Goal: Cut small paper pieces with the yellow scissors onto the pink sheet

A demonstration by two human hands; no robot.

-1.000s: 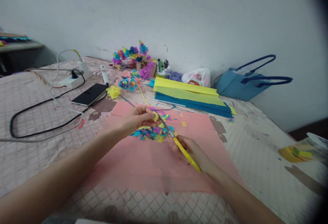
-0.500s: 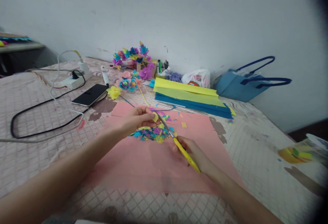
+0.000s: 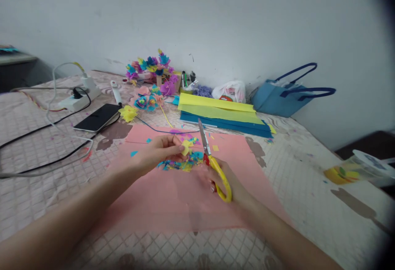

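Note:
My left hand (image 3: 160, 152) pinches a small yellow paper piece (image 3: 186, 147) over a pile of coloured paper scraps (image 3: 182, 162). My right hand (image 3: 230, 181) grips yellow-handled scissors (image 3: 212, 163), their blades closed and pointing up and away, a little to the right of the yellow piece. Both hands hover above a large pink paper sheet (image 3: 173, 196) spread on the quilted surface.
Stacked yellow and blue paper sheets (image 3: 222, 113) lie beyond the pink sheet, a blue bag (image 3: 286, 95) to the right. Paper flowers (image 3: 151, 76), a phone (image 3: 95, 117), a power strip (image 3: 78, 97) with cables sit at left. A tape roll (image 3: 339, 175) lies at right.
The scissors have swung away from the yellow piece, blades now pointing upward instead of leaning left into the paper. The view has shifted slightly to the right.

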